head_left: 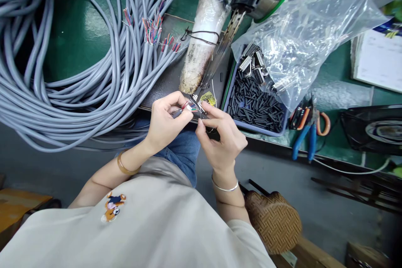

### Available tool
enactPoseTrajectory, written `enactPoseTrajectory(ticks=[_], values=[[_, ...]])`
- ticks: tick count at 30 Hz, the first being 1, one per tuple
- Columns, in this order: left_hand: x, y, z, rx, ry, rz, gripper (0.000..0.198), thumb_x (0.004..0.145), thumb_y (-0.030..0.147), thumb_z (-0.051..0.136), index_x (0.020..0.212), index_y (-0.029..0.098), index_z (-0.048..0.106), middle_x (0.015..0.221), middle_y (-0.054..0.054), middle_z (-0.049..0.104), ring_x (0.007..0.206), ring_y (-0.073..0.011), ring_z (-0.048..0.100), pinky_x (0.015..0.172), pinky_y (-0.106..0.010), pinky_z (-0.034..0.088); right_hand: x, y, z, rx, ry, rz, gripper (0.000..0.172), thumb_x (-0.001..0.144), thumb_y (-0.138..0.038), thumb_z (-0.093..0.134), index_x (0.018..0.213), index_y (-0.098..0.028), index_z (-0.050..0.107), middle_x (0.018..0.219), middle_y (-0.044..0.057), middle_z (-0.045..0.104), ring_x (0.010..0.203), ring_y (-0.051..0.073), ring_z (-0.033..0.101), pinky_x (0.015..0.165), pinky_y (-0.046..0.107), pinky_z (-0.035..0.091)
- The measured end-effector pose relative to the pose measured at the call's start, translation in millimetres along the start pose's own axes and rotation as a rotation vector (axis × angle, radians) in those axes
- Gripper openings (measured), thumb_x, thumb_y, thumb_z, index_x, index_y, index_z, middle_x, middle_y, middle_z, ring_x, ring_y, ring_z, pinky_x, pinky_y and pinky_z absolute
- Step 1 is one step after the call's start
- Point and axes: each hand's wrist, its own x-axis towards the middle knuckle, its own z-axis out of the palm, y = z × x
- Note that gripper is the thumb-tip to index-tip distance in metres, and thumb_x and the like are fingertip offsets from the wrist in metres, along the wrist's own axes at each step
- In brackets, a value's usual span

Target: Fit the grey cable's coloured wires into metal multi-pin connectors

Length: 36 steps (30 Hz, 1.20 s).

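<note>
My left hand [169,119] pinches the thin coloured wires [194,108] at the end of a grey cable. My right hand [221,134] is closed at the right side of a small metal connector [197,102], its fingertips on a thin strand. The coloured wires meet the connector between both hands. Right above the connector is the tip of a soldering iron [216,58], mounted next to a stained white tube [201,42]. A yellow label [208,99] lies just behind my right fingertips.
Grey cables [106,88] with stripped ends cover the left. To the right, a blue bin [255,127] holds black sleeves and metal connectors, partly under a plastic bag [301,37]. Farther right lie blue-handled pliers [305,139], orange-handled cutters [323,123] and a black fan [373,130].
</note>
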Motion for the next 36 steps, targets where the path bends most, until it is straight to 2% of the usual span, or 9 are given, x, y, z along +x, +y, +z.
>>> enactPoseTrajectory(ticks=[14,21,29,36], values=[[0.4,0.8,-1.7,-0.009,0.001,-0.014,0.013,0.070,0.015,0.064,0.063,0.018,0.053,0.063,0.004,0.053,0.057,-0.0068,0.045,0.053,-0.019,0.039,7.9,-0.9,-0.5,0.017,-0.002,-0.008,0.015,0.089,-0.010,0.070,0.090,-0.024,0.065,0.117,0.005,0.079,0.096,0.019,0.079,0.082,0.030,0.066],[0.4,1.2,-2.8,-0.047,-0.030,-0.057,0.010,0.067,0.014,0.064,0.062,0.016,0.056,0.069,0.001,0.062,0.063,-0.0071,0.054,0.060,-0.018,0.047,0.3,3.4,0.5,0.007,0.046,-0.017,0.018,0.089,-0.008,0.070,0.095,-0.024,0.063,0.109,0.004,0.081,0.097,0.017,0.079,0.084,0.029,0.064],[-2.5,0.5,-6.0,-0.201,-0.091,-0.177,0.017,0.067,0.018,0.076,0.063,0.016,0.059,0.059,0.004,0.057,0.040,-0.0017,0.039,0.037,-0.017,0.030,0.3,6.1,2.9,0.068,0.074,0.058,0.016,0.089,-0.008,0.071,0.091,-0.024,0.067,0.099,0.001,0.081,0.092,0.017,0.078,0.083,0.032,0.064],[-4.7,-5.5,-7.0,-0.208,-0.041,-0.190,0.021,0.068,0.019,0.080,0.066,0.017,0.059,0.059,0.004,0.057,0.037,-0.0019,0.041,0.033,-0.016,0.029,-0.6,4.2,4.7,0.048,0.077,0.014,0.019,0.087,-0.005,0.073,0.094,-0.022,0.068,0.103,0.004,0.081,0.094,0.016,0.078,0.086,0.028,0.064]])
